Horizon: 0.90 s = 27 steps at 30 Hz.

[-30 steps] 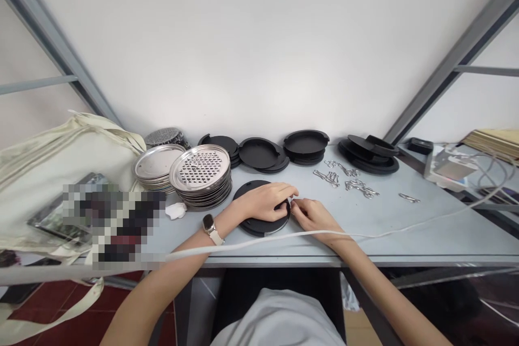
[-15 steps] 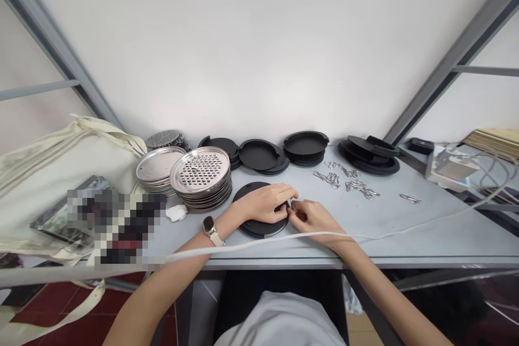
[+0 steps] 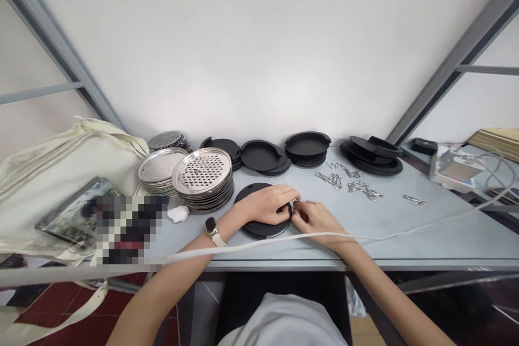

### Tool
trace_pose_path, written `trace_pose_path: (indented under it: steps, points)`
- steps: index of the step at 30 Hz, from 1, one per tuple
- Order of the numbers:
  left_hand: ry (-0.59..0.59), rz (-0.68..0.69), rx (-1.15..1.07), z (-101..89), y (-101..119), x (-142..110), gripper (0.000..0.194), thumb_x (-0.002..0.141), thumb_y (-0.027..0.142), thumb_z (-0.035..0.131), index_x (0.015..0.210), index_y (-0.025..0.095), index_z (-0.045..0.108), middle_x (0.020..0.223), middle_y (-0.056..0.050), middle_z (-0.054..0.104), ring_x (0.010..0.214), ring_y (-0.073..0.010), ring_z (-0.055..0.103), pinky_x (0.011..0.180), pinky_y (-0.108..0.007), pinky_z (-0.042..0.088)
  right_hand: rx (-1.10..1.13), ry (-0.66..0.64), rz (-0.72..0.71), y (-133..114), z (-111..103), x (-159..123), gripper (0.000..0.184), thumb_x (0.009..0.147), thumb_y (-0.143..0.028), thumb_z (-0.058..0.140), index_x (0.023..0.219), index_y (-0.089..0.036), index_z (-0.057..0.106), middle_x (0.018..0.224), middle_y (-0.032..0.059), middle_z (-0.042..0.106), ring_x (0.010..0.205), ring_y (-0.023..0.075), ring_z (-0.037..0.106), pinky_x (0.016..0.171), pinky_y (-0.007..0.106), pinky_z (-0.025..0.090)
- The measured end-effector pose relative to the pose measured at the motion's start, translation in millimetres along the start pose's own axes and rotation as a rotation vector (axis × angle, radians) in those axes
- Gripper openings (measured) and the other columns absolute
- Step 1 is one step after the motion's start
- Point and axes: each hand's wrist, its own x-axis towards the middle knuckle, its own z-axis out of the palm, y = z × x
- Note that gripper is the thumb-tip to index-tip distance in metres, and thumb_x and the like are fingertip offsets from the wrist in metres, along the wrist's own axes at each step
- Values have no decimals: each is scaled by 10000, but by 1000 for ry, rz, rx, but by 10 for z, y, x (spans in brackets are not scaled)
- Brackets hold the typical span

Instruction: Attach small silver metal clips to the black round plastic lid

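A round black plastic lid (image 3: 253,230) lies flat on the table before me. My left hand (image 3: 270,204) reaches across its top, with thumb and fingers closed around the lid's right edge. At that same edge my right hand (image 3: 312,217) is closed in a pinch, its fingertips touching or nearly touching the left ones. A glint of silver metal shows between the fingertips, apparently a small wire clip (image 3: 293,203); most of it is hidden. Several loose wire clips (image 3: 365,190) are scattered on the table beyond my right hand, and another clip (image 3: 414,199) lies farther right.
Left of the lid stand a stack of perforated metal grater discs (image 3: 203,173) and a stack of plain metal discs (image 3: 160,166). Black round trays (image 3: 308,146) are piled along the wall. A white cable (image 3: 259,241) crosses in front. A cream bag (image 3: 48,173) sits left.
Both hands stay at the lid's right edge, with slight finger movement around the small metal piece. The whole view has shifted slightly.
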Motion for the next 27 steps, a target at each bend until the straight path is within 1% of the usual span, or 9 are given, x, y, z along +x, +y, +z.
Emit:
trace_pose_path:
  steps: [4, 12, 23, 27]
  points:
    - [0, 7, 27, 11, -7, 1, 234, 748, 66, 441, 964, 145, 482, 887, -74, 542, 840, -186, 510, 792, -286, 439, -14, 2, -1, -2, 1, 6, 243, 853, -235, 375, 630, -184, 460, 584, 9, 552, 500, 103, 461, 515, 232, 251]
    - [2, 13, 24, 7, 1, -3, 277, 755, 67, 440, 1021, 131, 479, 926, -87, 542, 874, -189, 508, 817, -284, 438, -31, -4, 2, 25, 24, 21, 314, 901, -287, 345, 668, -172, 522, 616, 38, 593, 522, 115, 499, 539, 233, 282]
    - [11, 11, 8, 8, -2, -5, 278, 748, 63, 440, 1015, 126, 486, 928, -91, 538, 882, -188, 507, 827, -285, 436, -60, 15, -13, 33, 43, 26, 310, 898, -281, 364, 650, -176, 519, 584, 25, 569, 485, 106, 465, 521, 233, 272]
    - [28, -14, -60, 17, -5, -3, 307, 747, 58, 444, 1042, 136, 474, 968, -89, 541, 900, -179, 518, 832, -273, 441, -49, 21, -25, 26, 40, 32, 314, 897, -276, 364, 641, -177, 517, 588, 21, 566, 493, 105, 463, 526, 229, 281]
